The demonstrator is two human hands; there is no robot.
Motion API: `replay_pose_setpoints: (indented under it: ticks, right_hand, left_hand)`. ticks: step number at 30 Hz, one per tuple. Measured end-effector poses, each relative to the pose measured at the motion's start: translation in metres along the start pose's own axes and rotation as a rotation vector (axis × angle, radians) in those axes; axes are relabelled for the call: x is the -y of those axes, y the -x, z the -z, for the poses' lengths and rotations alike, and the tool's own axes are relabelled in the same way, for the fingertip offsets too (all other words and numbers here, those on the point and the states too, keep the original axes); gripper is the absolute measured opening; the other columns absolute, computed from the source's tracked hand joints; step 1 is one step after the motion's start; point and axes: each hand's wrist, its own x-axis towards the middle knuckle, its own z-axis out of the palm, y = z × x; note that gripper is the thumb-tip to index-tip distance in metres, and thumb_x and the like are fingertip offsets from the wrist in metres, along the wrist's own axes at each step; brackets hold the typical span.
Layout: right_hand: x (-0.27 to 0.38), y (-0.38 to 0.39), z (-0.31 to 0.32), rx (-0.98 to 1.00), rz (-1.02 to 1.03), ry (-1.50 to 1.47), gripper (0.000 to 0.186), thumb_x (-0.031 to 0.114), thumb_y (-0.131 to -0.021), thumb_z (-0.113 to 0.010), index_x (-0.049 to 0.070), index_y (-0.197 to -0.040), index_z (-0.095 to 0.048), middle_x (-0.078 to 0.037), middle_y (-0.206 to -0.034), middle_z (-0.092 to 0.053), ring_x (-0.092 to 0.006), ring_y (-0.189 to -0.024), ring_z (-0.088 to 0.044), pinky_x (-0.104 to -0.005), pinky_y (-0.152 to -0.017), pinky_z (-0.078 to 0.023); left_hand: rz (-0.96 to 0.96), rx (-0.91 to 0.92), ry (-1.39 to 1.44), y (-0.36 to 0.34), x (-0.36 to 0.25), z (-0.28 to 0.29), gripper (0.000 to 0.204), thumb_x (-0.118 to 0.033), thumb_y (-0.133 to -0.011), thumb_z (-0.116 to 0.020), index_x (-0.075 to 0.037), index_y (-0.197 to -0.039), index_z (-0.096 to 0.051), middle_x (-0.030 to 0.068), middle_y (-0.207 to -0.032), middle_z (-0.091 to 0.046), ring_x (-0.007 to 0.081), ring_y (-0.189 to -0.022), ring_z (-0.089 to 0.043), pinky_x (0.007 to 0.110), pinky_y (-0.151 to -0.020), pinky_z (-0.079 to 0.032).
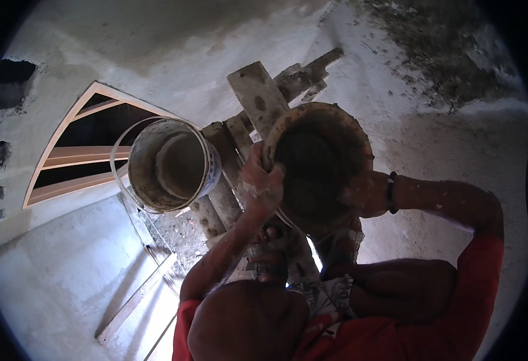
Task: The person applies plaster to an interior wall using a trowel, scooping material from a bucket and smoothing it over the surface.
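Brown grime (321, 109) around the rim of the bucket (357, 132), straight ahead beside the planks (225, 201), mouth up. Clasping the rim's left side with the left hand (261, 186). Reaching over the right side with the right hand (366, 195), seemingly partly inside; too dark there to tell its grip. Left of the planks, a pail (146, 171) with grey stuff (183, 162) in it. Beyond the bucket, a board (255, 93).

Shadow in the bucket (357, 139) partly obscures the right hand (366, 194).
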Motion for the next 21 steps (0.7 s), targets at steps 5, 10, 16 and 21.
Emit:
replay_pose_setpoints:
  ticks: [5,10,16,21]
  right_hand:
    - [0.001,0.008,0.050,0.026,-0.115,-0.171,0.030,0.022,-0.084,-0.056,0.004,-0.108,-0.059,-0.013,-0.092,-0.065,-0.0302,-0.083,-0.066,-0.0431,-0.073,-0.054]
    - [0.009,0.005,0.078,-0.042,-0.519,0.155,0.025,0.014,-0.085,-0.052,0.004,-0.106,-0.060,-0.018,-0.087,-0.065,-0.0276,-0.083,-0.068,-0.0420,-0.064,-0.056]
    - [-0.027,-0.021,0.035,0.243,-0.257,0.416,0.032,0.016,-0.084,-0.053,0.001,-0.110,-0.062,-0.015,-0.093,-0.068,-0.0290,-0.092,-0.067,-0.0442,-0.071,-0.055]
    - [-0.046,-0.030,0.032,0.450,-0.096,0.344,0.032,0.017,-0.082,-0.051,0.002,-0.107,-0.065,-0.017,-0.102,-0.068,-0.0297,-0.098,-0.065,-0.0422,-0.086,-0.052]
  left_hand:
    - [-0.114,-0.035,-0.132,-0.002,0.004,0.001,0.041,-0.010,-0.076,-0.056,0.003,-0.115,-0.054,0.0220,-0.091,-0.063,0.0342,-0.083,-0.063,0.041,-0.078,-0.049]
    - [0.038,0.092,-0.123,-0.006,-0.005,-0.004,0.049,-0.011,-0.077,-0.057,0.005,-0.123,-0.050,0.0265,-0.101,-0.062,0.0392,-0.094,-0.062,0.042,-0.085,-0.048]
    - [-0.066,0.031,-0.110,-0.004,0.011,-0.015,0.050,-0.011,-0.076,-0.057,0.007,-0.122,-0.050,0.0276,-0.102,-0.062,0.0401,-0.096,-0.062,0.043,-0.086,-0.048]
    - [-0.043,0.039,-0.027,-0.002,0.007,-0.006,0.047,-0.010,-0.076,-0.057,0.006,-0.120,-0.051,0.0271,-0.100,-0.062,0.0402,-0.095,-0.062,0.043,-0.085,-0.048]
